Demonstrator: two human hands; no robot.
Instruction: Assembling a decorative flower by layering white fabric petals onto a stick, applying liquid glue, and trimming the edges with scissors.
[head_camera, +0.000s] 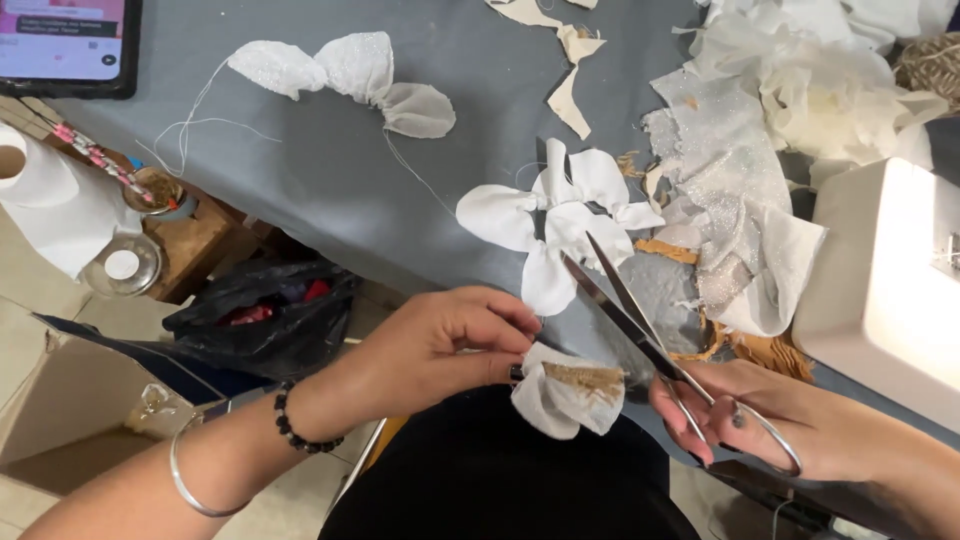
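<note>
White fabric piece (567, 397) pinched in left hand (450, 345) fingers; open scissors (640, 335) gripped by right hand (770, 420).

A black-framed tablet screen (68, 45), lit pink and white, lies at the grey table's (330, 180) top-left corner.

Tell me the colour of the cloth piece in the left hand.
White cloth piece with a tan burlap-like patch, seen in the head view.
</note>
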